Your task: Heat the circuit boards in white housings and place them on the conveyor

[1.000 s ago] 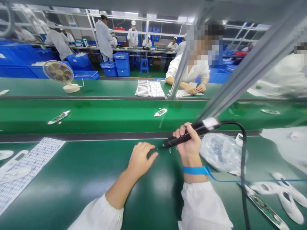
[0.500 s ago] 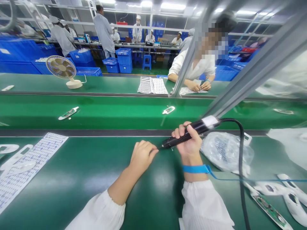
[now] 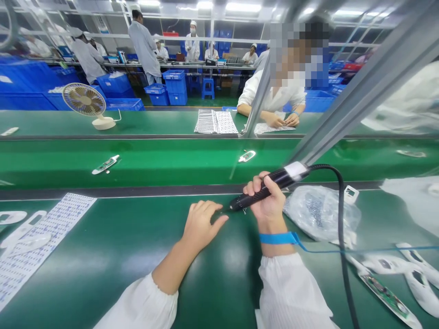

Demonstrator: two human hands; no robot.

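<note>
My right hand point(image 3: 265, 201) is wrapped round a black electric screwdriver point(image 3: 255, 194), tilted with its tip down to the left. A cord runs from its back end. A blue strap is on my right wrist. Close to the bit is my left hand point(image 3: 203, 224), thumb and fingertips apart, with nothing I can make out between them. Several screws seem to lie in a clear plastic bag point(image 3: 320, 214) beside my right hand. White casings point(image 3: 386, 265) lie at the right, near a long casing with a green circuit board point(image 3: 387, 294).
Beyond the bench runs a green conveyor point(image 3: 171, 160) carrying two casings with boards point(image 3: 105, 164). A sheet of printed labels point(image 3: 51, 242) and white parts lie at the left. A metal post point(image 3: 343, 105) slants across the right. A co-worker point(image 3: 274, 98) sits opposite, near a fan point(image 3: 85, 103).
My left thumb and fingertips have parted from a pinch by the screwdriver's bit. The casings on the conveyor have shifted slightly right. My right hand keeps its hold on the screwdriver.
</note>
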